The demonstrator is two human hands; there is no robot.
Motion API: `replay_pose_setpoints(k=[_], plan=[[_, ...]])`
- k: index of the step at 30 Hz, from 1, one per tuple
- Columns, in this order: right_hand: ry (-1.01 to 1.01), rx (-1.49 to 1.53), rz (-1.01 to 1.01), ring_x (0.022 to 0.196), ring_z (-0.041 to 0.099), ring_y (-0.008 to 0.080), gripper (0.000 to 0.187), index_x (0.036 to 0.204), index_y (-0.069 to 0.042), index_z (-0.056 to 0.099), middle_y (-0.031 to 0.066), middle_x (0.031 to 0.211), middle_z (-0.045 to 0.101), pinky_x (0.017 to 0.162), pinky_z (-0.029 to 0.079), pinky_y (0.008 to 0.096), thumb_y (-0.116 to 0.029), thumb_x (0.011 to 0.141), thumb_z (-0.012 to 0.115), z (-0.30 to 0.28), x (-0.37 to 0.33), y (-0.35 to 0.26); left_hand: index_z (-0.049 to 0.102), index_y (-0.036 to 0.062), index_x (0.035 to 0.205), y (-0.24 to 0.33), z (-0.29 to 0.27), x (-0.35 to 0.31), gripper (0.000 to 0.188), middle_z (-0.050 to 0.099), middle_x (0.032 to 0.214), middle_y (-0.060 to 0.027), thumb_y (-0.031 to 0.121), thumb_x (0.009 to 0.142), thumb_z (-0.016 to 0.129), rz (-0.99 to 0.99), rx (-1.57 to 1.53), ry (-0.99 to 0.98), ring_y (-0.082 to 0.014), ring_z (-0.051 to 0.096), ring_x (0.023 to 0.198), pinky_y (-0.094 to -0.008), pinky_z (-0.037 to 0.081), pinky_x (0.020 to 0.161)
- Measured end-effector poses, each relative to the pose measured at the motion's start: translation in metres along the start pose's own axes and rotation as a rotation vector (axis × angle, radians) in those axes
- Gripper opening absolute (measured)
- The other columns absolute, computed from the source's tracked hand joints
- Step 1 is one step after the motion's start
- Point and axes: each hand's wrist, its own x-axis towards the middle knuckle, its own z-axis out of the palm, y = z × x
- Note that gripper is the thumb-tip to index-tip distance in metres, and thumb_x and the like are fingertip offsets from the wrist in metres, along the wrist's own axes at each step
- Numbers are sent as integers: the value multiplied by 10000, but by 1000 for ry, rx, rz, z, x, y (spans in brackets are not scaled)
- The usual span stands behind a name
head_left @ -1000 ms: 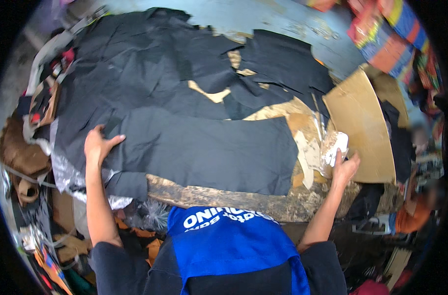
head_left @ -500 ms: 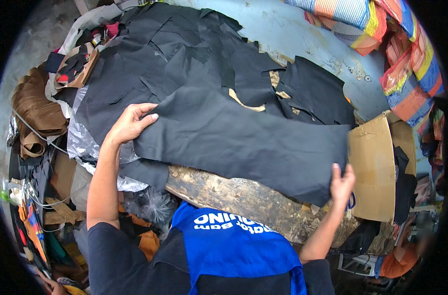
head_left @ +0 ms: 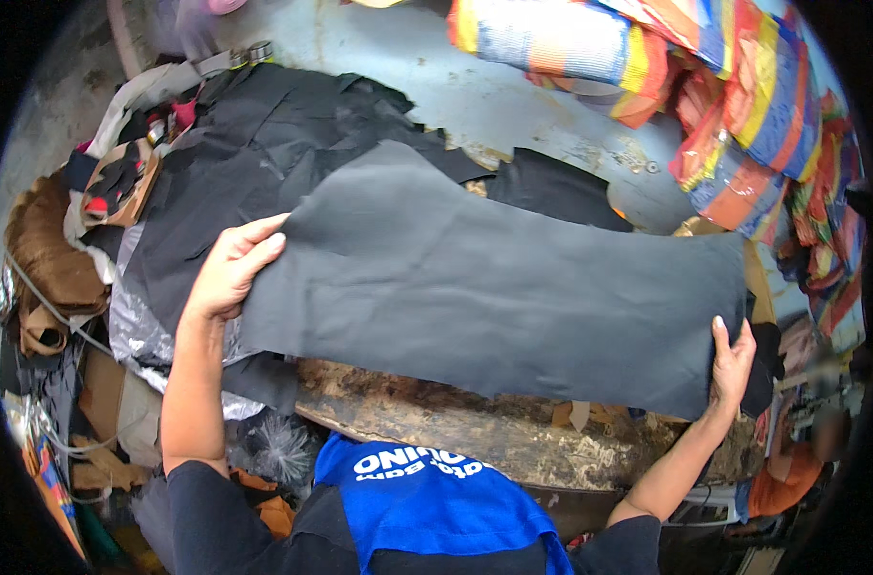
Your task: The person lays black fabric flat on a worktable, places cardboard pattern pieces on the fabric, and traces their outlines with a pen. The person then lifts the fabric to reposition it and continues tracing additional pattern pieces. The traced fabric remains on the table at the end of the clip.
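Observation:
A wide sheet of black leather-like material (head_left: 494,287) is stretched between my two hands, raised above the worktable. Its left edge is pinched between thumb and fingers of my left hand (head_left: 233,266). My right hand (head_left: 732,362) grips the right edge, thumb on the front face, with the other fingers partly hidden behind. The top edge rises to a hump left of the middle. Behind the sheet spreads a heap of similar black pieces (head_left: 235,134), and a separate black piece (head_left: 556,187) lies farther right.
A worn wooden plank (head_left: 407,407) runs along the near side. Brown rolled material (head_left: 58,254) and a small cardboard box (head_left: 120,182) sit at the left. Striped colourful sacks (head_left: 570,53) fill the far right. Another person in orange (head_left: 784,479) is at the lower right.
The black sheet has been lifted nearer and pulled wider, my right hand moving right and my left slightly left. It now covers most of the cardboard box at the right. The view has shifted.

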Motion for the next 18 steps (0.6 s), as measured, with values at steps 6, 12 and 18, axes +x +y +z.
replay_pose_setpoints(k=[6, 12, 18], plan=[[-40, 192, 5, 950, 570, 126, 316, 1165, 50, 551, 73, 1089, 625, 878, 434, 267, -54, 871, 603, 21, -14, -13, 535, -40, 1236, 5, -31, -1, 384, 621, 1143, -87, 112, 887, 584, 54, 44, 85, -127, 585, 997, -250, 435, 898], [-187, 380, 71, 951, 584, 133, 316, 1171, 62, 540, 104, 1104, 624, 860, 462, 278, -84, 895, 589, 56, -31, -32, 537, -14, 1242, 15, -98, -17, 384, 621, 1150, -78, 91, 878, 600, 85, 96, 208, -117, 595, 984, -248, 443, 898], [-424, 636, 131, 888, 589, 101, 319, 1198, 69, 522, 92, 1058, 634, 795, 481, 241, -117, 939, 529, 90, -40, -46, 542, -8, 1244, 25, -156, -31, 384, 618, 1168, -78, 90, 878, 600, 134, 59, 252, -116, 595, 994, -247, 431, 923]])
